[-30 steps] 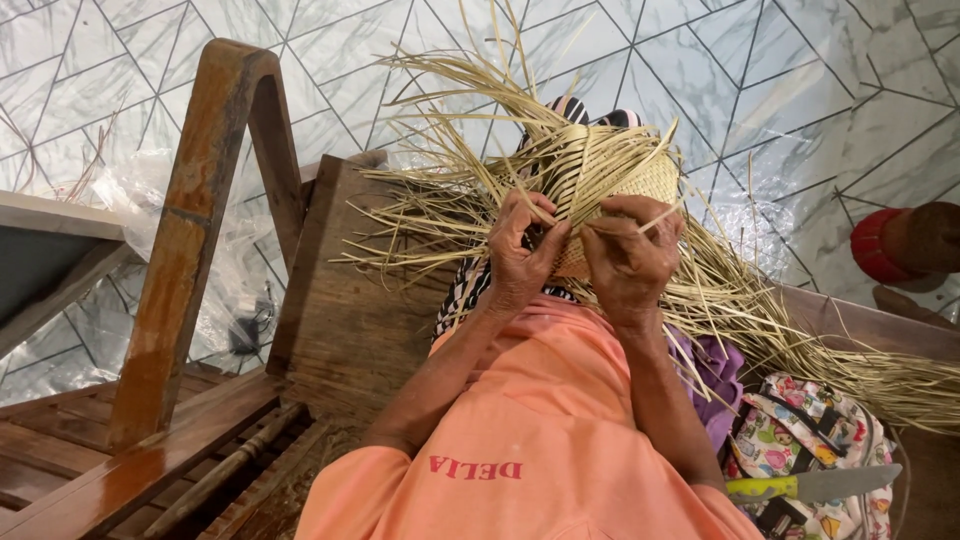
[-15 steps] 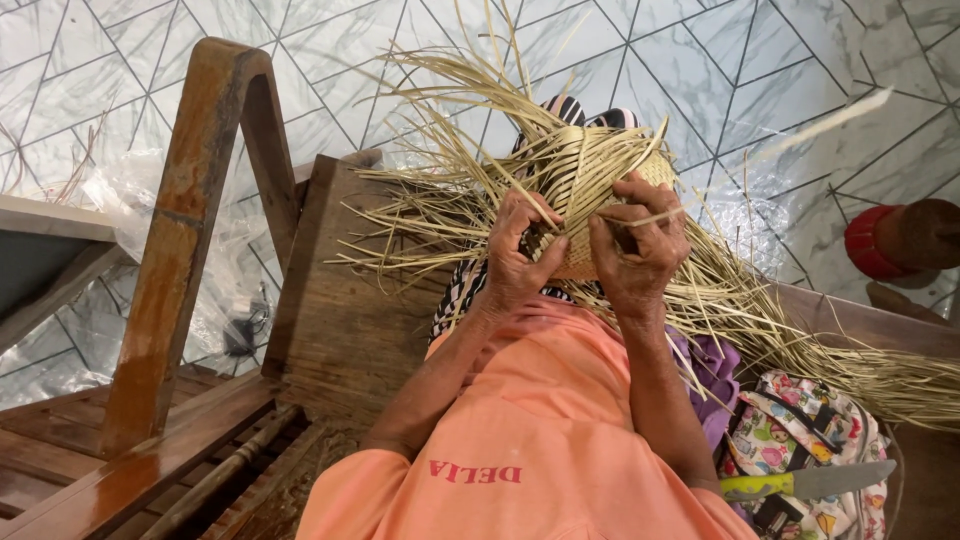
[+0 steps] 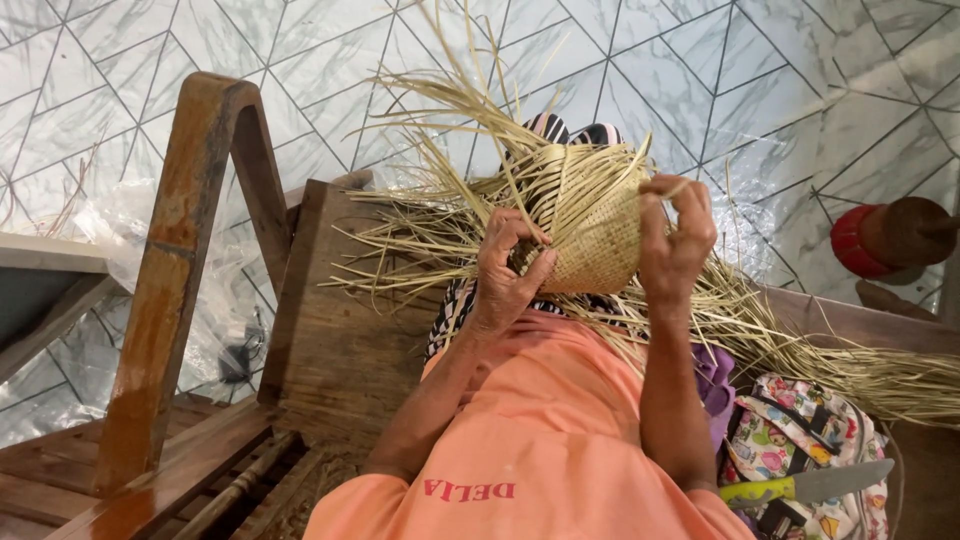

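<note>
Head view: half-woven straw basket [image 3: 590,235] sits held up over the lap, loose strands fanning out. Left hand [image 3: 508,268] pinches a strand at its edge, right hand [image 3: 675,235] cups the side, fingers curled. Weaving mid-round, I'd judge; next tuck needs tension.

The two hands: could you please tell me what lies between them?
In the head view, the woven straw basket lies between the left hand and the right hand; both hold it, loose strands fanning out.

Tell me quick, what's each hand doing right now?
Left hand: closed, pinching the woven straw basket.
Right hand: fingers curled, gripping the same basket's edge.
</note>
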